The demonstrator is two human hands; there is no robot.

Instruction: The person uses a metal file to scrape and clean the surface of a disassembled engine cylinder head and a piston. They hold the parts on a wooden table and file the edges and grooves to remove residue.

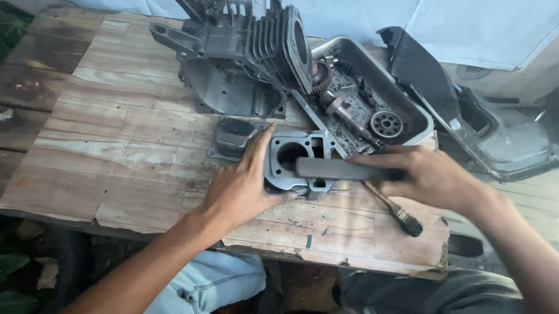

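1. We see the left hand (pixel 242 191) pressed onto the near-left side of a grey engine cover (pixel 296 164), thumb up along its edge, fingers wrapped round the near rim; it is pinning the part flat on the wooden table (pixel 118 160).
2. The right hand (pixel 425 175) grips a flat grey bar (pixel 341 170) and lays it across the top of the cover, right over its round bore.
3. The cover sits near the middle of the table, just in front of the metal tray (pixel 416 113).
4. The tray lies tilted and holds a toothed gear (pixel 386 125), a shaft (pixel 347 118), a coiled spring piece and small greasy bits, all loose in dark grime.
5. Behind the cover stands the finned engine block (pixel 245 55), touching the tray's left end.
6. A small grey cap (pixel 235 136) rests just left of the cover, beside the left thumb.
7. A brush (pixel 396 212) lies under the right wrist, its dark bristles near the table's right front edge.
8. Beyond the tray leans a black plastic housing (pixel 429 76), hanging over the right edge.
9. We have wide bare boards on the left half; the front edge is chipped and close to our knees.
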